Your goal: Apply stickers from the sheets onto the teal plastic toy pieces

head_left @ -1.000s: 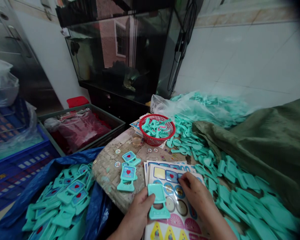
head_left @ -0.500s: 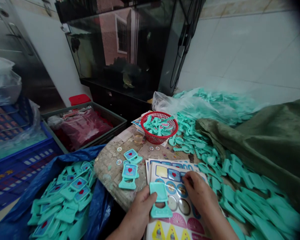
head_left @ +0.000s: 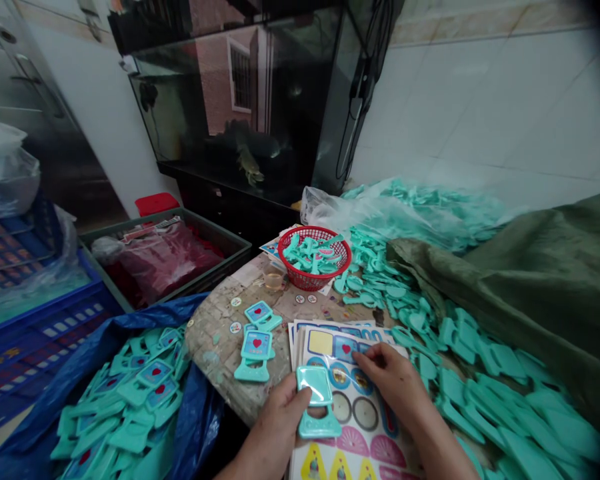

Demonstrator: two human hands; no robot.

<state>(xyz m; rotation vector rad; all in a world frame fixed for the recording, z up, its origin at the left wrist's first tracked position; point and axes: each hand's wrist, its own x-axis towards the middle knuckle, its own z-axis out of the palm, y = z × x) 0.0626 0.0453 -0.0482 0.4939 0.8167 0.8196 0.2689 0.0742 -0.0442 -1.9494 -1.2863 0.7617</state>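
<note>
My left hand (head_left: 275,423) holds a turquoise plastic toy piece (head_left: 316,390), its thumb on the edge of the blank square panel. The piece is over a sticker sheet (head_left: 353,407) printed with hearts, circles, fans and yellow triangles. My right hand (head_left: 393,373) is closed, thumb and fingertips together at the right edge of a blue heart sticker (head_left: 345,348) in the sheet's top row. Whether that sticker's edge is lifted I cannot tell. Left of the sheet lie turquoise pieces with heart stickers (head_left: 256,345) on their panels.
A red basket (head_left: 314,277) of small turquoise parts stands behind the sheets on the worn table (head_left: 213,333). Loose turquoise parts (head_left: 495,387) cover the right side beside a green cloth (head_left: 530,260). A blue bag (head_left: 180,427) at lower left holds stickered pieces. Behind is a fish tank (head_left: 240,133).
My right fingertips have shifted slightly left, from the neighbouring blue sticker to the heart sticker's right edge. My left hand still holds the toy piece, whose panel now catches the light.
</note>
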